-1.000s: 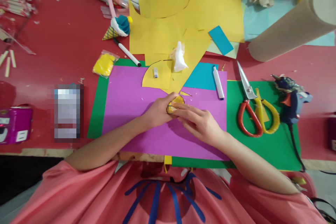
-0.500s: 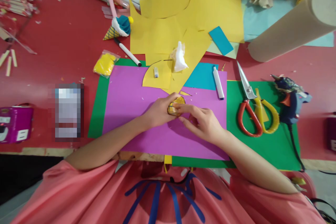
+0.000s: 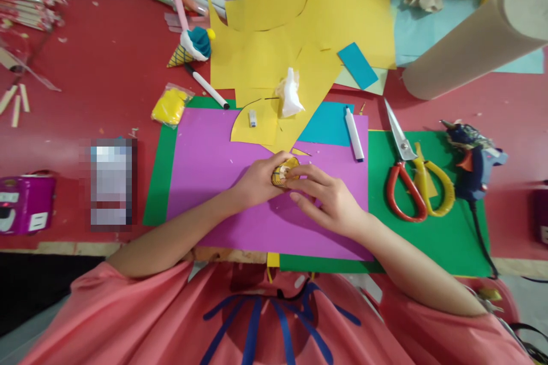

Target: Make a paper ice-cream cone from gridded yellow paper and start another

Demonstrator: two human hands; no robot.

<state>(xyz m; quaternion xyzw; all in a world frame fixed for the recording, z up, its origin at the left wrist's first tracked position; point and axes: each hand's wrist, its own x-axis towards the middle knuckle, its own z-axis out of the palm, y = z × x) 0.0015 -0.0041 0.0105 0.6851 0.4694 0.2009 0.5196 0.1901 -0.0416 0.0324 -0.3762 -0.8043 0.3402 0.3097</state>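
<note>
While my left hand (image 3: pixel 259 182) wraps the small yellow cone (image 3: pixel 284 171) at frame centre above the purple sheet (image 3: pixel 214 165), my right hand's (image 3: pixel 329 199) fingertips pinch its seam; I should press evenly, judging it unset.

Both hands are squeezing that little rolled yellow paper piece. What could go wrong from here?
The left hand and right hand pinch the small yellow paper cone; pressing too hard might crush it, or it could unroll if let go. The open scissors and glue gun lie near the right forearm, so a sweep might snag them.
</note>
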